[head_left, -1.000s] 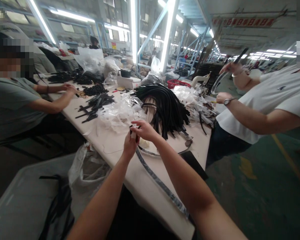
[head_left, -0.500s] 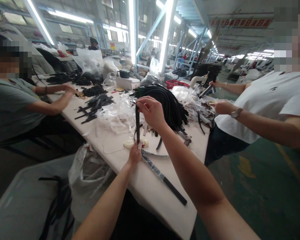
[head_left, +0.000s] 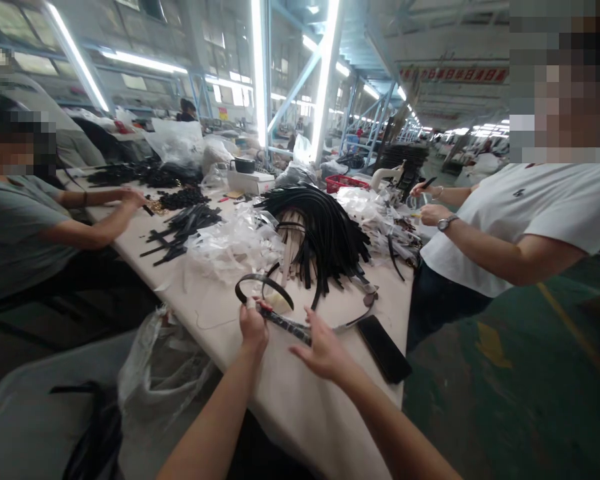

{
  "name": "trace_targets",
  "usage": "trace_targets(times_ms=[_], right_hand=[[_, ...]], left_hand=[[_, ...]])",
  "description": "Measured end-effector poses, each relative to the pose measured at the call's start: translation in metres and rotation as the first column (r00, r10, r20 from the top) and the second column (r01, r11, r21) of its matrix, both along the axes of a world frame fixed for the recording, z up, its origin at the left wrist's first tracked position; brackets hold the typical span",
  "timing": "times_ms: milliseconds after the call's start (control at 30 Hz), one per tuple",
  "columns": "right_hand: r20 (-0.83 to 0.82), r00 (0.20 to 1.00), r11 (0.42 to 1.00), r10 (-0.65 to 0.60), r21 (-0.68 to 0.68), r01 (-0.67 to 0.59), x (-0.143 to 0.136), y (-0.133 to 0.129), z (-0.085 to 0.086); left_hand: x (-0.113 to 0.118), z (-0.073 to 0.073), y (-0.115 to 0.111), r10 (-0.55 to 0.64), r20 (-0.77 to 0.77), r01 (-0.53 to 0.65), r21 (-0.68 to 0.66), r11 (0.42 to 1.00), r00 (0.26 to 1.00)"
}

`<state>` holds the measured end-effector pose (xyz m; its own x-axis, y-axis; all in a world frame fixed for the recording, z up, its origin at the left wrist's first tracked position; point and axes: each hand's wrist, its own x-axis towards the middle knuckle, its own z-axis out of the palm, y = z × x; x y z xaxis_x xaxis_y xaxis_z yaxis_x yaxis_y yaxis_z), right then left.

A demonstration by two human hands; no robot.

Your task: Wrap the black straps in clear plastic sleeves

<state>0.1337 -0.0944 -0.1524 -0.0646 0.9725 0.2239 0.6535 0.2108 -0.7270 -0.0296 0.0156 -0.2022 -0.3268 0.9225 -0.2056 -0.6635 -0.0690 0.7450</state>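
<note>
A black belt strap (head_left: pixel 245 283) curls in a loop above my left hand (head_left: pixel 254 328), whose fingers are closed round it. Part of the strap, with shiny clear film on it, runs right from that hand towards my right hand (head_left: pixel 324 347). My right hand has its thumb and fingers apart around the film-covered stretch; whether it touches the strap I cannot tell. Just beyond them lies a pile of long black straps (head_left: pixel 325 223), bent over in an arch. A black phone (head_left: pixel 384 348) rests on the table (head_left: pixel 300 393) to the right.
Crumpled clear plastic film (head_left: pixel 233 250) and short black strips (head_left: pixel 185 230) cover the table's left side. A white sack (head_left: pixel 150 380) hangs low at the left. One co-worker (head_left: pixel 20 227) sits left; another (head_left: pixel 520 227) stands right. A red basket (head_left: pixel 347 183) is farther back.
My right hand has come down from its raised pinch on the strap and opened. The strap's upright end now curls in a loop, and its film-covered tail no longer stretches towards me.
</note>
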Motion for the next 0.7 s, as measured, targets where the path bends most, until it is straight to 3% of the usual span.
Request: trace_targets(times_ms=[67, 133, 300, 400, 433, 467, 533, 600, 633, 700], right_hand=[[0.139, 0.99, 0.994, -0.039, -0.098, 0.053, 0.002, -0.019, -0.036], [0.205, 0.975, 0.98, -0.091, -0.153, 0.124, 0.005, -0.027, -0.049], [0.187, 0.98, 0.961, -0.069, -0.251, 0.116, 0.032, -0.018, -0.034], [0.318, 0.945, 0.962, -0.08, -0.223, 0.156, 0.063, -0.003, -0.024], [0.381, 0.92, 0.959, -0.095, -0.211, 0.187, 0.074, 0.005, -0.02], [0.439, 0.892, 0.953, -0.109, -0.21, 0.22, 0.086, 0.015, -0.017], [0.52, 0.844, 0.932, -0.128, -0.227, 0.281, 0.103, 0.04, -0.009], [0.552, 0.82, 0.917, -0.151, -0.231, 0.325, 0.11, 0.07, -0.004], [0.554, 0.815, 0.914, -0.172, -0.219, 0.341, 0.108, 0.085, -0.002], [0.545, 0.812, 0.912, -0.208, -0.192, 0.363, 0.095, 0.113, -0.001]], left_hand=[[0.0, -0.001, 0.007, 0.005, 0.126, 0.003, -0.065, 0.998, 0.992], [0.0, -0.001, 0.012, 0.013, 0.173, 0.01, -0.132, 0.991, 0.985], [-0.006, 0.003, 0.015, -0.068, 0.126, 0.092, -0.194, 0.977, 0.99], [-0.02, 0.0, 0.006, -0.257, -0.205, 0.217, -0.201, 0.955, 0.944], [-0.026, -0.002, 0.003, -0.322, -0.376, 0.248, -0.233, 0.94, 0.869], [-0.033, -0.004, -0.001, -0.378, -0.551, 0.269, -0.27, 0.925, 0.744], [-0.043, -0.007, -0.009, -0.392, -0.831, 0.269, -0.304, 0.914, 0.394], [-0.049, -0.01, -0.016, -0.287, -0.955, 0.254, -0.258, 0.932, 0.081], [-0.05, -0.011, -0.019, -0.224, -0.974, 0.242, -0.222, 0.945, -0.017], [-0.05, -0.013, -0.025, -0.135, -0.985, 0.229, -0.157, 0.961, -0.105]])
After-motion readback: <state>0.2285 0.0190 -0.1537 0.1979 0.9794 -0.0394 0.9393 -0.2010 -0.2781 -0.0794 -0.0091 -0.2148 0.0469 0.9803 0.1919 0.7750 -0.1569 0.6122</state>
